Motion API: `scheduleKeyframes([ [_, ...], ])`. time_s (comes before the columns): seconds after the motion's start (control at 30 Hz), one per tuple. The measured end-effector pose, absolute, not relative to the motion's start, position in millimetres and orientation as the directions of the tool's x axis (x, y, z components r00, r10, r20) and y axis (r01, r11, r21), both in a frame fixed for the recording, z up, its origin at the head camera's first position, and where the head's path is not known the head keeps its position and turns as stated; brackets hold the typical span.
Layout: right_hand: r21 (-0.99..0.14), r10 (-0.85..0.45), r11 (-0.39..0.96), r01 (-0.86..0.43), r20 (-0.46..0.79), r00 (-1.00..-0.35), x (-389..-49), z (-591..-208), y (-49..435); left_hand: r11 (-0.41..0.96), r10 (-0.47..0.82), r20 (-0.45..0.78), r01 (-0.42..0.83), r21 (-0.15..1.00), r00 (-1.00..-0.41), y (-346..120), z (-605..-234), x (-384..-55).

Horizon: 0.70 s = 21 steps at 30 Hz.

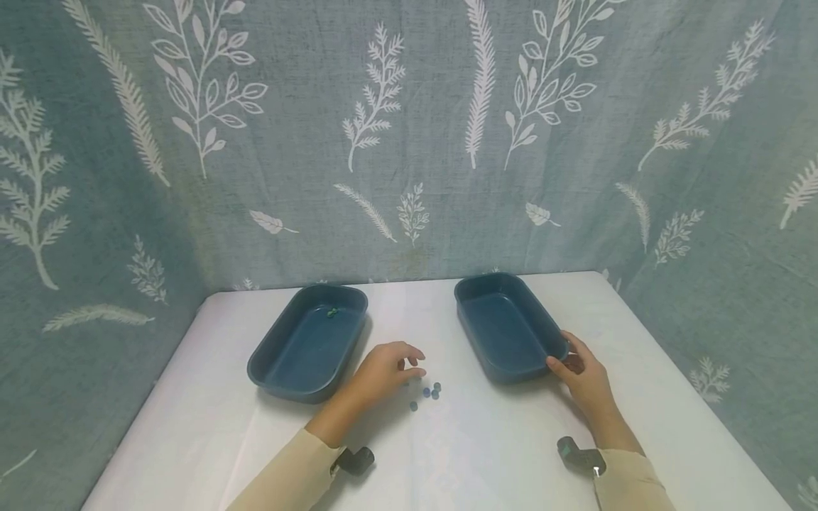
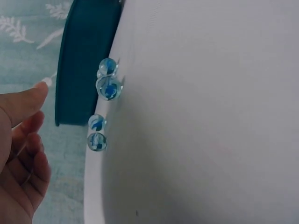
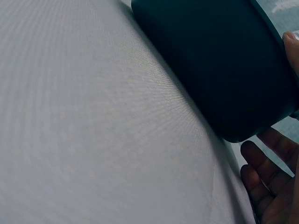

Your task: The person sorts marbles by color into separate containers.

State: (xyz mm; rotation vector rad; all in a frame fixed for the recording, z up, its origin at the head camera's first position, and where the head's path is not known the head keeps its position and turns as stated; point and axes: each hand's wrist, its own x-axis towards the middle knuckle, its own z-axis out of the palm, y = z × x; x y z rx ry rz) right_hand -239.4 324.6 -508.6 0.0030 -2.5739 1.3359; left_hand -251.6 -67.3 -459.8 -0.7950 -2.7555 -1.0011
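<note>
The left hand is released, its fingers loosely bent and empty, just beside a handful of small glass marbles; the right hand is grasping the right tray at its four o'clock corner, thumb at the rim and fingers around the outside.

From the left, the left tray, dark blue and rounded at the corners, sits on the white desk at ten o'clock from the left hand. A few green pieces lie inside it toward one o'clock. The beige left sleeve comes in from seven o'clock, with a black left wrist device at its cuff.

The marbles lie on the desk between the trays, at four o'clock from the left hand, clear with blue swirls inside; one sits slightly apart from the others at eight o'clock. Further right stands the right tray, same dark blue, near the far edge. Behind everything hangs a grey-green curtain printed with white leaves
</note>
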Motion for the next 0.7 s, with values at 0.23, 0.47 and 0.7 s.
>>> scheduleKeyframes([
  [0.23,-0.800,0.119,0.591,-0.102,0.211,-0.970,-239.1,-506.6,323.4,0.630,0.518,0.260,0.570,0.527,-0.815,-75.2,-465.3,-241.1],
  [0.47,-0.797,0.116,0.596,-0.097,0.205,-0.972,-238.4,-504.4,322.8,0.586,0.595,0.197,0.588,0.558,-0.779,-82.6,-469.4,-231.4],
  [0.7,-0.802,0.121,0.590,-0.098,0.208,-0.971,-237.5,-503.1,321.3,0.571,0.621,0.216,0.624,0.534,-0.753,-85.3,-474.1,-226.4],
])
